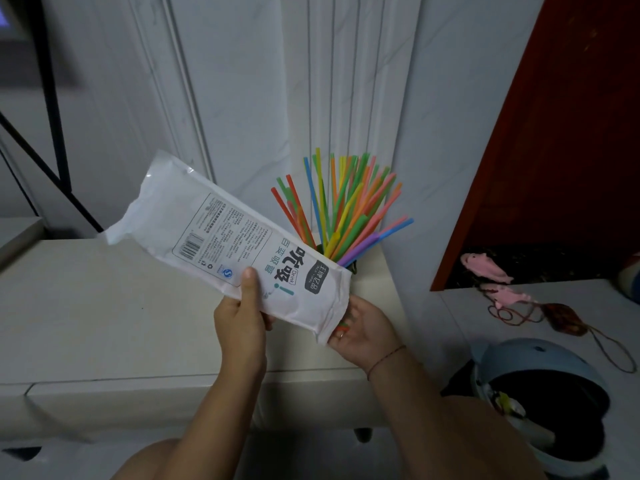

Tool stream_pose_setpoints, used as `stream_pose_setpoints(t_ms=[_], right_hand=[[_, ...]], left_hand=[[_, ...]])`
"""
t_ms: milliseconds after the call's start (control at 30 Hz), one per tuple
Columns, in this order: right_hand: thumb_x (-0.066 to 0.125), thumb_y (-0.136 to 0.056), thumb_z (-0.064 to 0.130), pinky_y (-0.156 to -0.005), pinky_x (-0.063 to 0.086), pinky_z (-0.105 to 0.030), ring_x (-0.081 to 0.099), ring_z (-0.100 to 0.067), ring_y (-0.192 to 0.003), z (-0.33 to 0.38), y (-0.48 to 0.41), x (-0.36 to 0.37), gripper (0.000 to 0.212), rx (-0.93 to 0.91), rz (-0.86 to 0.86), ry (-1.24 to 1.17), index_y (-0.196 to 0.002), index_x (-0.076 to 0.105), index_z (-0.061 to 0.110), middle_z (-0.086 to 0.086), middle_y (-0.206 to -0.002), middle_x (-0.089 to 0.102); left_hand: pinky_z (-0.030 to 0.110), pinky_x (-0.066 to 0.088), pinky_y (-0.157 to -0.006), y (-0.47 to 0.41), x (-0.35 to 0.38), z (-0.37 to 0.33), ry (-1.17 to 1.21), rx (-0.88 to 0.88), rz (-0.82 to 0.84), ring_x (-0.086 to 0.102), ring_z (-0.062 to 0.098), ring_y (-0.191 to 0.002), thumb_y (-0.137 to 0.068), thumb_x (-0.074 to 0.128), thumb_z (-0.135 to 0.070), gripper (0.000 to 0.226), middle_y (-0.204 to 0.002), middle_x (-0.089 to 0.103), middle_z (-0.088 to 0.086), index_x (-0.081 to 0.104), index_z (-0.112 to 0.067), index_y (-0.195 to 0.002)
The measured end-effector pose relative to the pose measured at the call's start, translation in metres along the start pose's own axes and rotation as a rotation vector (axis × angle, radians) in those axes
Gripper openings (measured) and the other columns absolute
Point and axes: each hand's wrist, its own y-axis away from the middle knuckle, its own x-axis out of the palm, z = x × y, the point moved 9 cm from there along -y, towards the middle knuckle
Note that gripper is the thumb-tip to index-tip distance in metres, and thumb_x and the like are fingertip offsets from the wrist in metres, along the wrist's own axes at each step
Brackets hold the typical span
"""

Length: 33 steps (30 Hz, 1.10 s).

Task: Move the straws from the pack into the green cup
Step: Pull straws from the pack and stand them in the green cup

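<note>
Straws point(346, 209) of many colours stand fanned in the green cup point(352, 266), which is at one o'clock from the hands and almost fully hidden behind the pack point(221, 233). The pack is tilted, its sealed end toward ten o'clock and its open mouth toward five o'clock. The left hand point(239, 317) grips it near the mouth, thumb on the printed face. The right hand point(360, 327) lies palm up under the mouth, where a few last straws point(343, 328) peek out. Its fingertips are behind the pack, so I cannot tell whether they pinch anything. The pack looks nearly flat, so I judge it light, soft and a little slippery; better to hold it by the edge. The straws are light and smooth but can crush; take them as a loose bundle near the middle.
</note>
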Motion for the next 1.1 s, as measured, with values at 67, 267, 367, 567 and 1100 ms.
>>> stream_pose_setpoints(t_ms=[67, 267, 367, 567, 1100], right_hand=[[0.060, -0.087, 0.016, -0.059, 0.057, -0.035, 0.062, -0.028, -0.087, -0.001, 0.001, -0.001, 0.017, 0.000, -0.017, 0.066, -0.098, 0.069, 0.007, -0.012, -0.094, 0.071], [0.055, -0.091, 0.026, -0.036, 0.032, -0.012, 0.050, -0.007, -0.039, 0.009, 0.004, -0.009, 0.021, -0.044, -0.110, 0.442, -0.076, 0.063, 0.014, 0.000, -0.058, 0.063], [0.053, -0.090, 0.005, -0.034, 0.032, -0.013, 0.042, -0.003, -0.034, 0.017, 0.004, -0.004, 0.015, -0.139, -0.062, 0.422, -0.078, 0.061, 0.009, 0.001, -0.052, 0.055], [0.054, -0.087, -0.008, -0.038, 0.041, -0.013, 0.047, -0.006, -0.039, 0.060, 0.017, -0.015, 0.014, -0.399, -0.159, 0.374, -0.078, 0.061, 0.000, -0.008, -0.055, 0.055], [0.040, -0.097, 0.008, -0.053, 0.031, -0.020, 0.043, -0.009, -0.060, 0.050, 0.020, 0.019, 0.021, -0.437, 0.131, 0.445, -0.104, 0.059, 0.005, -0.006, -0.077, 0.055]], left_hand=[[0.018, 0.046, -0.042, 0.000, -0.002, 0.001, 0.023, -0.017, -0.023, 0.058, 0.002, -0.047, -0.094, 0.051, -0.046, 0.030, -0.070, 0.073, -0.005, 0.067, -0.022, -0.087], [0.019, 0.046, -0.043, -0.001, -0.007, 0.006, 0.099, -0.068, -0.052, 0.062, 0.006, -0.058, -0.096, 0.056, -0.027, 0.008, -0.097, 0.073, 0.002, 0.063, -0.028, -0.095], [0.021, 0.046, -0.044, -0.003, -0.007, 0.008, 0.114, -0.092, -0.041, 0.062, 0.011, -0.063, -0.094, 0.059, -0.025, 0.007, -0.104, 0.072, 0.007, 0.064, -0.026, -0.099], [0.021, 0.047, -0.045, -0.008, -0.014, 0.019, 0.212, -0.184, -0.065, 0.057, 0.007, -0.052, -0.090, 0.064, -0.025, 0.029, -0.090, 0.069, 0.006, 0.063, -0.014, -0.117], [0.015, 0.048, -0.043, -0.003, -0.006, 0.062, 0.402, -0.534, -0.063, 0.053, 0.005, -0.038, -0.087, 0.068, -0.020, 0.007, -0.077, 0.067, 0.000, 0.063, -0.021, -0.093]])
